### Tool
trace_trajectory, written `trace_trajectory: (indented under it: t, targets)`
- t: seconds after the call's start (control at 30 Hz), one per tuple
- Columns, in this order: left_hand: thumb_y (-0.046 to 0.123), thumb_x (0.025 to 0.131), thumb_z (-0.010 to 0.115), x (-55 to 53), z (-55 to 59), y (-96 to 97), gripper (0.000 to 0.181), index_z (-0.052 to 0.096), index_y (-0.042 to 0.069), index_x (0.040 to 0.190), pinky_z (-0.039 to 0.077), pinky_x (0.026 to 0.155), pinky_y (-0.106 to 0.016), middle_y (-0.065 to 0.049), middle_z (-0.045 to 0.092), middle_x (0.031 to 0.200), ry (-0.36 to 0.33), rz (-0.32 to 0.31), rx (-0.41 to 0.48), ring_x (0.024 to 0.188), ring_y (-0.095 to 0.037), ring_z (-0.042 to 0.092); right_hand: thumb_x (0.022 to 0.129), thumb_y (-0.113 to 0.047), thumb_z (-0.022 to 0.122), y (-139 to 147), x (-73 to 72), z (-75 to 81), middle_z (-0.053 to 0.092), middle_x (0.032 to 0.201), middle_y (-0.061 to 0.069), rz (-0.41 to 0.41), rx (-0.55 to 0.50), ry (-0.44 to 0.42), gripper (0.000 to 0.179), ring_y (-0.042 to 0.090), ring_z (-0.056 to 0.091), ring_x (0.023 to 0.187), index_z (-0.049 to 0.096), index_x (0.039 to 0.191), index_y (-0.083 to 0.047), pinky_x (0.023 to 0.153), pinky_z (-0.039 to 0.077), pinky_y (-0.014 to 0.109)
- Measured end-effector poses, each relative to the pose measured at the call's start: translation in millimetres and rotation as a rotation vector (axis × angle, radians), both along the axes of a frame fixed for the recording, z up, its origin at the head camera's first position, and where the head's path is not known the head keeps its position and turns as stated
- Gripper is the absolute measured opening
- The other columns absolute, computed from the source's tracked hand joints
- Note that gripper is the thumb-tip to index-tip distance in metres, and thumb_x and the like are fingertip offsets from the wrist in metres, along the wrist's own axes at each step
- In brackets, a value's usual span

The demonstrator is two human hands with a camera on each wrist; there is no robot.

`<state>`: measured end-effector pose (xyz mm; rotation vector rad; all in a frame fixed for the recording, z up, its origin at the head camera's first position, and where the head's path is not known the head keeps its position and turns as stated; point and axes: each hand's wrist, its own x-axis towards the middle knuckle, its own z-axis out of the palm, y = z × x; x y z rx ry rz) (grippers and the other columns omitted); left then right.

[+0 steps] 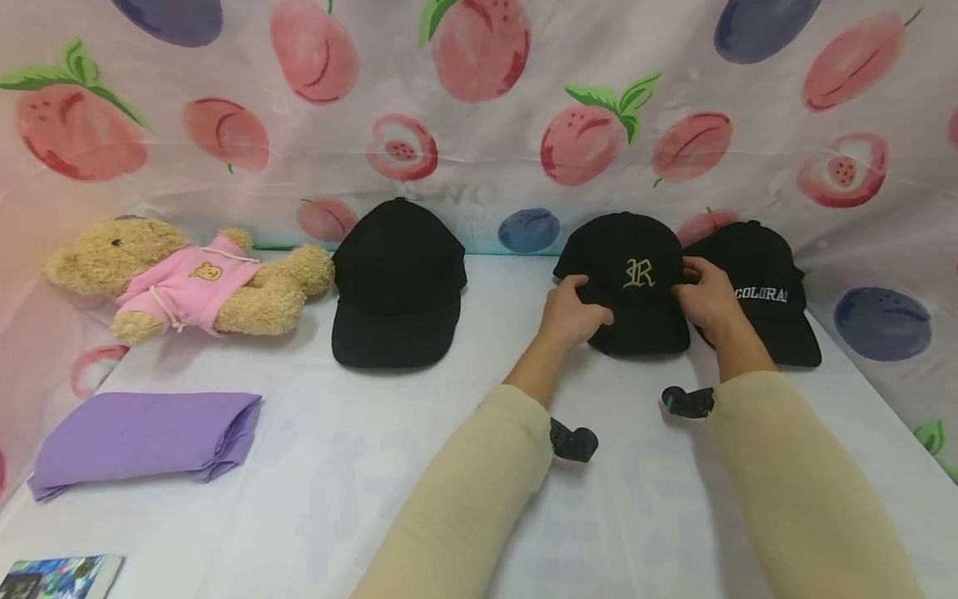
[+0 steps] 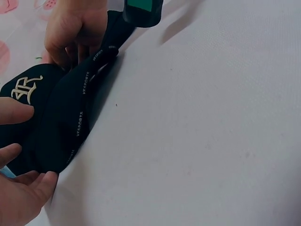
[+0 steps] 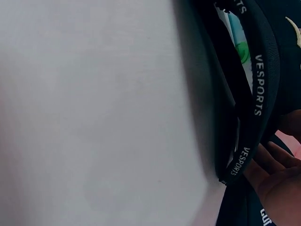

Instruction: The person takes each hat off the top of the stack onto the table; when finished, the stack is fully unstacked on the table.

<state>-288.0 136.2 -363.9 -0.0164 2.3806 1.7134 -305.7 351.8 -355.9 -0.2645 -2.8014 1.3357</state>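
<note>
R cap (image 1: pixel 612 262): black, gold emblem (image 1: pixel 639 273). COLORA cap (image 1: pixel 765 262): black, white lettering (image 1: pixel 762 294). Bear (image 1: pixel 258 310) tan, hoodie (image 1: pixel 190 295) pink. Cloth (image 1: pixel 145 437) purple.

A plain beige left sleeve (image 1: pixel 464 499) and right sleeve (image 1: pixel 808 491) are worn. Beside them are mounted a black, round-ended left camera (image 1: pixel 575 443) and right camera (image 1: pixel 688 403), the latter marked with a green patch (image 2: pixel 140 4).

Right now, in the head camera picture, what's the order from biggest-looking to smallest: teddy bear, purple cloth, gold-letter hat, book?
1. Teddy bear
2. Purple cloth and gold-letter hat: too close to rank, since the cloth lies nearer the camera
3. Book: smallest showing, but the picture's edge cuts it off
</note>
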Motion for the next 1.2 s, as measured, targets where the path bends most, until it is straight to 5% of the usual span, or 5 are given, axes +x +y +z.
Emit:
trace_trajectory:
  t: [0.47, 0.9, 1.2]
  targets:
    - [0.013, 0.086, 0.078, -0.6, -1.9, 3.0, 0.073, 0.049, 0.019, 0.153, 0.045, 0.115, -0.042, -0.010, 0.045, 0.158, 0.013, -0.042, 0.007, 0.142, -0.024, 0.048, 0.100, 0.000, 0.042, 5.6, 0.8, -0.9, 0.024, 0.165, 0.033, -0.013, 0.003, -0.009, 0.064, 0.051, 0.027, 0.150, 0.023, 0.161, 0.003, 0.122, 0.027, 0.063]
    - [0.016, 0.087, 0.076, -2.7, -5.3, 1.7, 0.074, 0.047, 0.020, 0.155, 0.043, 0.116, -0.045, -0.010, 0.043, 0.160, 0.023, -0.070, 0.028, 0.143, -0.026, 0.046, 0.100, -0.004, 0.044, -1.4, -1.5, -0.6, 0.045, 0.150, 0.038, -0.097, 0.155, 0.053, 0.061, 0.053, 0.040, 0.140, 0.029, 0.158, 0.006, 0.116, 0.034, 0.064]
    - [0.016, 0.088, 0.075, -3.9, -6.5, 6.5, 0.074, 0.046, 0.020, 0.155, 0.042, 0.117, -0.046, -0.011, 0.040, 0.162, 0.017, -0.079, 0.068, 0.143, -0.027, 0.045, 0.101, -0.005, 0.042, -1.7, 1.8, -0.4, 0.039, 0.156, 0.036, -0.106, 0.072, 0.045, 0.065, 0.050, 0.041, 0.143, 0.021, 0.163, 0.001, 0.116, 0.038, 0.061]
